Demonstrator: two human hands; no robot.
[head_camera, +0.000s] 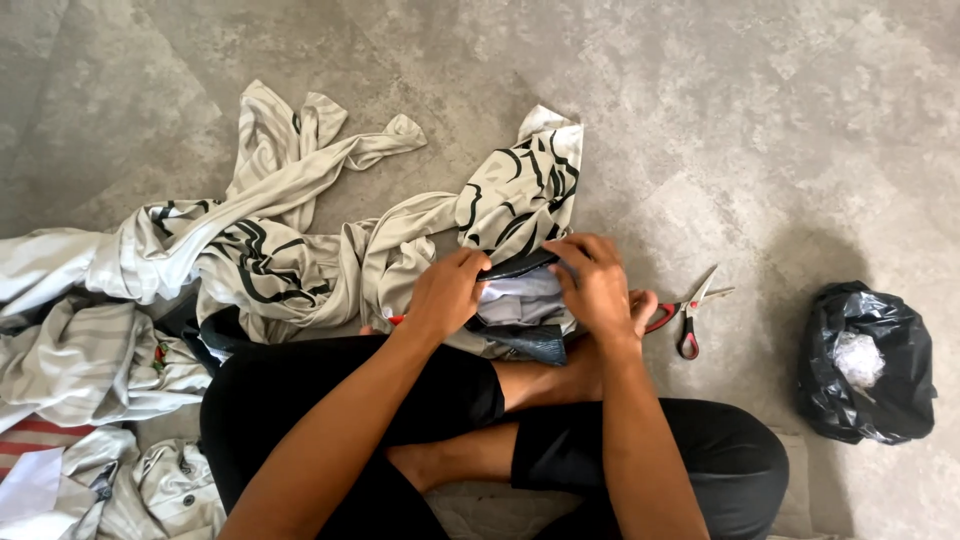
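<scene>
Grey mottled floor (780, 130) fills the head view, and the person sits cross-legged on it in black shorts, bare feet tucked under the forearms. Both hands meet over a small stack of folded cloth (522, 300) resting on the crossed legs at the middle of the picture. Left hand (447, 292) is curled shut, its fingers pinching the near left edge of the stack's dark top piece. Right hand (597, 287) is likewise closed on the right edge of that stack, fingers bent over it, thumb hidden. Beige fabric with black curved stripes (300, 250) trails away from the stack to the left and upward, rumpled across the floor. Further left lie pale striped garments (85, 360) in a heap. Red-handled scissors (690, 310) lie on the floor just beside the right hand, blades pointing away. Well apart on the right sits a black plastic bag (868, 365), open at the top with something white and crumpled showing inside.
</scene>
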